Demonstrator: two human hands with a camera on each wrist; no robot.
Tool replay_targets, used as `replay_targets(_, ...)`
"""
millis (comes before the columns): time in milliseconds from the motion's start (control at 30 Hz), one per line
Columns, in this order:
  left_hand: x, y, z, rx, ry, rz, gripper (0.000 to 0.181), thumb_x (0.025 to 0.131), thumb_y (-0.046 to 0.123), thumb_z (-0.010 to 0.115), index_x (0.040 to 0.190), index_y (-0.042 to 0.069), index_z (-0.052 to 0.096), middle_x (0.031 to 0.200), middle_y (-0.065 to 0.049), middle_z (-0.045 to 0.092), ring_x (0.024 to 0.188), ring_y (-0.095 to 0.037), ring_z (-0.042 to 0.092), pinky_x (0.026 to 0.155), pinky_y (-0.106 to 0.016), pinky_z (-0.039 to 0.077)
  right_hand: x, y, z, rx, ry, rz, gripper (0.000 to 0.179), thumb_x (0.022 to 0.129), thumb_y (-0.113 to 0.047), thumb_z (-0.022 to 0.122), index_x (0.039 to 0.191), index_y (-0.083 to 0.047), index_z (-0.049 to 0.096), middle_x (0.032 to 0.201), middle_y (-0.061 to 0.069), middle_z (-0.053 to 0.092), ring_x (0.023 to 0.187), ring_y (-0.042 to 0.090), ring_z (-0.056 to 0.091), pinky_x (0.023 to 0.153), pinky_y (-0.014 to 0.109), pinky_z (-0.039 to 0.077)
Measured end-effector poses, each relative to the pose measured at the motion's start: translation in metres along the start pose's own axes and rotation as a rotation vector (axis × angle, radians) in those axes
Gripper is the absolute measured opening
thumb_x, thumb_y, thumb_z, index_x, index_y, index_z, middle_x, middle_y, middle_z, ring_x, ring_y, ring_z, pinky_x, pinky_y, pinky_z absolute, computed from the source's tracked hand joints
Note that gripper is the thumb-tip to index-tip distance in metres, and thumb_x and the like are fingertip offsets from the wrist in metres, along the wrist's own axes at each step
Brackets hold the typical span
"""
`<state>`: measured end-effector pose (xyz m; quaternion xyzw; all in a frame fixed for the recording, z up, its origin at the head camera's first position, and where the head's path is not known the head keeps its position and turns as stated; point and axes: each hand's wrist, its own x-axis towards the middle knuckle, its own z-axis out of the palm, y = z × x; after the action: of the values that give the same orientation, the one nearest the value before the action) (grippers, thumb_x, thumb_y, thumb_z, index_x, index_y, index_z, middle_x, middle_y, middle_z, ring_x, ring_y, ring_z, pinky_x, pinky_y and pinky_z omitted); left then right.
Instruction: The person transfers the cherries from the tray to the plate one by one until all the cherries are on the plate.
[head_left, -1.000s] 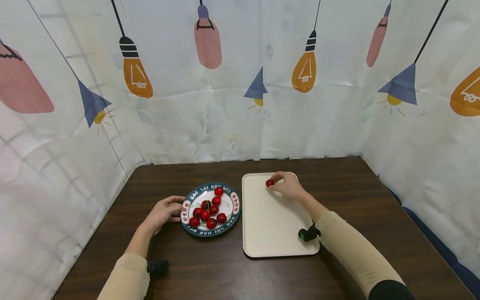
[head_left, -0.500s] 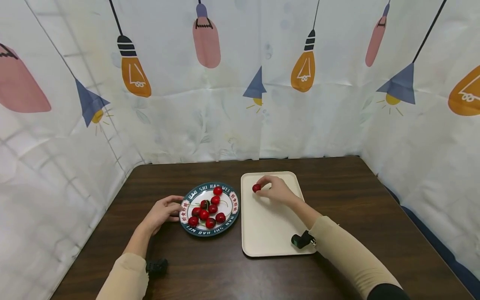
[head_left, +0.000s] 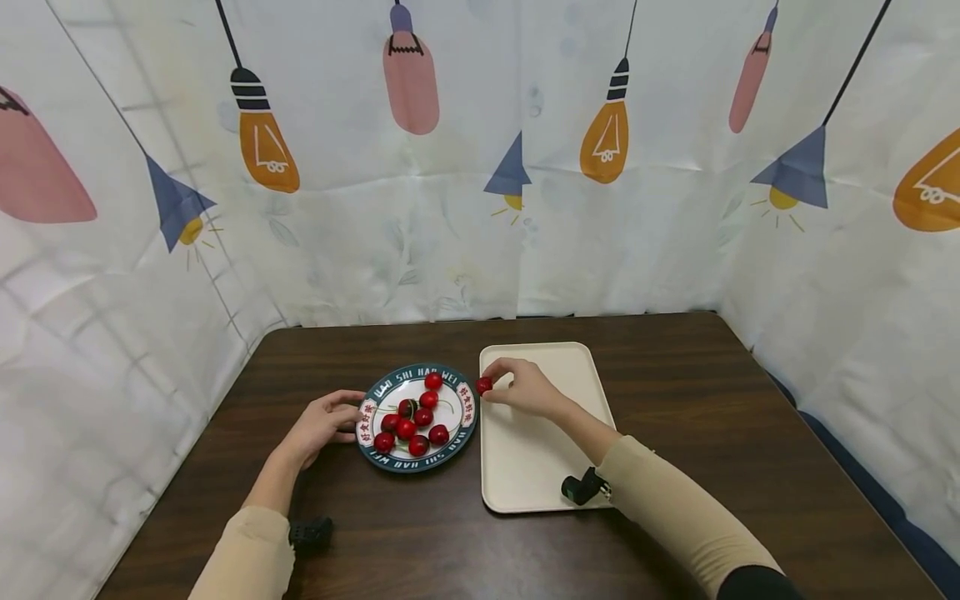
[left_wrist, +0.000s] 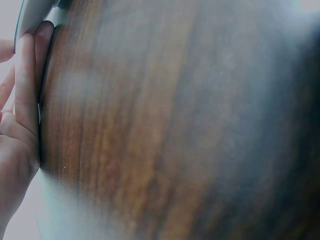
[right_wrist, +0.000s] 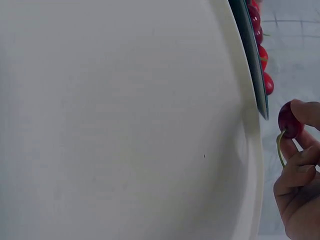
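Between the thumb and fingertips of my right hand [head_left: 525,388] is a dark red cherry [head_left: 483,385], held above the tray's left edge, just right of the plate. Its green stem hangs down in the right wrist view, where the cherry [right_wrist: 290,121] shows clear of the tray rim. My left hand [head_left: 324,425] holds the left rim of a round plate [head_left: 372,457] with a blue-green lettered border. The left wrist view has that hand [left_wrist: 22,110] low against the table, fingertips at the plate's underside. Several red cherries [head_left: 406,428], some with stems, lie on the plate.
A cream rectangular tray [head_left: 540,475] lies close to the plate's right side, on a dark brown wooden table [head_left: 405,542]. A patterned white curtain [head_left: 450,242] hangs behind and at both sides. Small black cameras sit at both wrists.
My right hand has carried the cherry left across the tray, from its far middle to its left edge beside the plate. The left hand and the plate stay in place.
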<state>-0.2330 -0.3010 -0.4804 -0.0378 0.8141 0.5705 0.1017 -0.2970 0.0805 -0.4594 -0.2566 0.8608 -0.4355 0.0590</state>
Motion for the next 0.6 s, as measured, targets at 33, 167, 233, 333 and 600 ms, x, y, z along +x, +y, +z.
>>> replay_targets(33,0.000,-0.001,0.000,0.003,-0.002,0.003,0.052,0.102,0.019,0.061,0.147,-0.002,0.047,0.123,-0.018,0.068,0.096,-0.022,0.066,0.081,-0.033,0.061,0.001,-0.003,0.002,-0.004,-0.008,-0.001,0.025,0.088,-0.020,0.081,0.111,-0.012,0.073,0.100,-0.004,0.069,0.103,0.022,0.063,0.083,0.035,0.053)
replay_targets(167,-0.001,-0.002,0.000,0.000,-0.006,0.010,0.053,0.102,0.021,0.062,0.148,-0.002,0.047,0.124,-0.019,0.066,0.096,-0.022,0.066,0.081,-0.033,0.061,0.004,-0.012,0.008,-0.009,-0.046,-0.018,0.026,0.088,-0.021,0.081,0.112,-0.012,0.073,0.102,-0.004,0.069,0.105,0.024,0.063,0.086,0.037,0.053)
replay_targets(233,-0.001,-0.003,0.000,-0.001,-0.010,0.010,0.054,0.102,0.021,0.062,0.148,-0.002,0.047,0.125,-0.019,0.066,0.096,-0.022,0.066,0.082,-0.033,0.061,0.005,-0.016,0.012,-0.015,-0.070,-0.024,0.027,0.088,-0.022,0.081,0.113,-0.013,0.072,0.102,-0.005,0.068,0.106,0.025,0.062,0.086,0.035,0.053)
replay_targets(333,-0.001,-0.003,0.000,0.001,-0.010,0.006,0.054,0.102,0.021,0.062,0.148,-0.002,0.046,0.125,-0.020,0.065,0.096,-0.022,0.066,0.081,-0.033,0.061,0.007,-0.022,0.017,-0.021,-0.102,-0.049,0.028,0.089,-0.022,0.081,0.113,-0.013,0.072,0.101,-0.006,0.067,0.104,0.025,0.062,0.083,0.032,0.052)
replay_targets(600,0.000,-0.001,-0.001,0.014,-0.007,0.015,0.052,0.102,0.019,0.061,0.147,-0.002,0.047,0.126,-0.021,0.065,0.096,-0.022,0.066,0.081,-0.033,0.061,0.012,-0.033,0.025,-0.049,-0.157,-0.091,0.036,0.089,-0.024,0.081,0.120,-0.010,0.069,0.108,-0.001,0.069,0.100,0.024,0.061,0.073,0.027,0.053)
